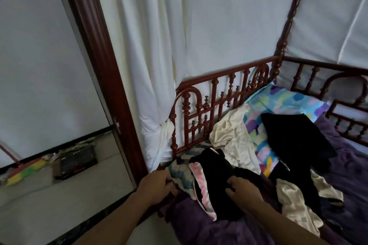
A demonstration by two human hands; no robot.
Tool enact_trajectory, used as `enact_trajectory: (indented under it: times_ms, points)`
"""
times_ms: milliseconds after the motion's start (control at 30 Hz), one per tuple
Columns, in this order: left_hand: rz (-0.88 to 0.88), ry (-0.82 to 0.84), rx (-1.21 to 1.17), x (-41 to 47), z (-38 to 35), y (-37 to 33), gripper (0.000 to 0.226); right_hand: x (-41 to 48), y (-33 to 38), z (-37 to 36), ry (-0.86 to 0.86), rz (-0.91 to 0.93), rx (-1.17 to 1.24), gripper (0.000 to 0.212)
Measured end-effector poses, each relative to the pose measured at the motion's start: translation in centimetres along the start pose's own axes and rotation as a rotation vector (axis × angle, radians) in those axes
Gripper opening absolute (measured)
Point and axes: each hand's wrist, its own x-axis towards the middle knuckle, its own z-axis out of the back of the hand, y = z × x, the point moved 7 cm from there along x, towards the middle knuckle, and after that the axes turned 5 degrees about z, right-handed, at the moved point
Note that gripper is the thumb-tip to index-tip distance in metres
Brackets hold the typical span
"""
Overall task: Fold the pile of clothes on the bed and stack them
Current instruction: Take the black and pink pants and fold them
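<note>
Clothes (233,137) lie in a loose, unfolded pile on the bed (350,173) — soft, light, limp cloth that will likely sag, so best taken by hems or corners. The left hand (154,185) grips a patterned cloth (182,174); the fingers (232,190) of the right hand (246,190) pinch a black garment (218,173).

The fingertips of the left hand (154,186) are partly hidden in the patterned cloth (182,175). The black garment (219,175) is too dark to tell its kind. The right edge cuts off the bed (350,167); the dark box (76,160) on the floor is blurred.
</note>
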Motion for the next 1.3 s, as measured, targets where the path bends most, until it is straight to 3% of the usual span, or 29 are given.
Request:
enact_trajectory:
  times_ms: [200,433,500,633,667,767,900,1000,1133,1200,1233,1300]
  points:
    - [-0.065,0.105,-0.051,8.4,-1.7,1.9,0.021,5.4,0.3,-3.0,0.032,-0.088,0.009,0.041]
    - [-0.022,0.281,-0.043,15.2,-8.2,4.6,0.026,13.5,-2.4,-12.0,0.241,-0.173,0.043,0.045]
    - [0.01,0.347,-0.034,17.1,-10.2,6.1,0.026,15.6,-2.7,-15.5,0.311,-0.216,0.107,0.054]
    - [0.036,0.464,-0.003,20.6,-13.6,8.2,0.024,17.3,-2.8,-21.9,0.427,-0.391,0.241,0.093]
    - [0.034,0.487,-0.004,21.3,-14.4,8.3,0.023,17.2,-3.0,-23.1,0.443,-0.438,0.264,0.087]
    - [0.007,0.557,-0.015,22.9,-16.3,7.8,0.022,16.6,-4.2,-24.9,0.453,-0.53,0.292,0.038]
    - [-0.068,0.632,-0.002,24.9,-17.7,5.4,0.024,15.6,-5.8,-22.9,0.329,-0.635,0.435,0.03]
    - [-0.164,0.606,-0.012,27.0,-17.4,2.4,0.03,15.4,-6.6,-18.2,0.078,-0.688,0.622,0.021]
    - [-0.416,0.541,0.077,29.0,-17.3,-2.7,0.089,14.4,-4.5,-8.9,-0.174,-0.575,0.97,0.029]
    - [-0.517,0.542,0.168,28.9,-17.7,-5.3,0.108,12.6,-3.0,-4.2,-0.319,-0.577,1.142,0.026]
    - [-0.562,0.543,0.177,28.5,-18.0,-6.7,0.106,11.5,-2.3,-2.2,-0.367,-0.597,1.181,0.022]
    - [-0.633,0.517,0.174,27.4,-18.2,-9.0,0.079,9.2,-1.2,0.9,-0.458,-0.65,1.274,0.023]
